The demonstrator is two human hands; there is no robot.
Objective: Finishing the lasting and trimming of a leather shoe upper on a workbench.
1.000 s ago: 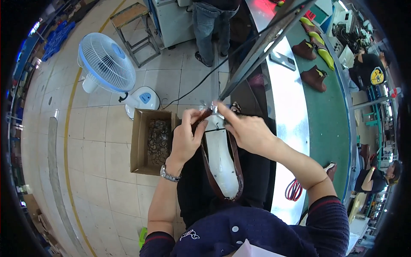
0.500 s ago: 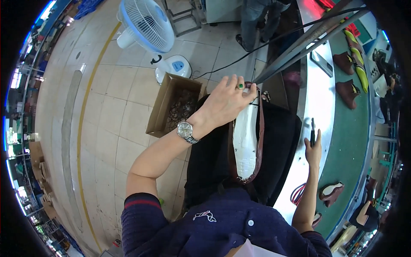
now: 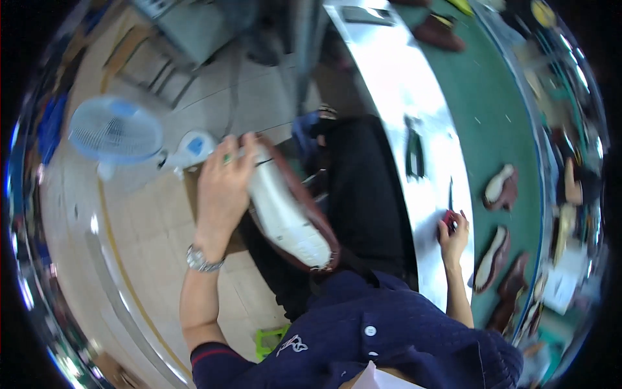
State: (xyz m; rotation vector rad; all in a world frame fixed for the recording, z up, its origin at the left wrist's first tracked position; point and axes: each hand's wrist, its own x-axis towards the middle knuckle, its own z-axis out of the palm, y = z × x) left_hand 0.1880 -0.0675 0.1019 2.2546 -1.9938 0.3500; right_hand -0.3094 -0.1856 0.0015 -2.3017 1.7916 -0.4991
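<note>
My left hand (image 3: 223, 188) is closed on the far end of a brown leather shoe upper (image 3: 295, 175) with a white insole board (image 3: 278, 207) facing up. The shoe lies slanted over my lap, its near end against my shirt, where small tack-like points line the edge. My right hand (image 3: 455, 236) rests at the metal bench, its fingers closed round a red-handled tool (image 3: 448, 219) with a thin dark shaft pointing away; blur hides its exact kind. Dark pliers (image 3: 414, 152) lie on the bench, farther off and left of that hand.
Brown shoes (image 3: 500, 188) with white soles lie on the green belt (image 3: 470, 104) beyond the metal bench (image 3: 382, 58). A phone-like slab (image 3: 368, 15) is at the bench's far end. Left of me are a fan (image 3: 116, 133), a cardboard box (image 3: 193, 188) and a green stool (image 3: 269, 340).
The view has swung toward the bench. My right hand has let go of the black pliers and now holds the red-handled tool. My left hand has kept the shoe, now tilted leftward.
</note>
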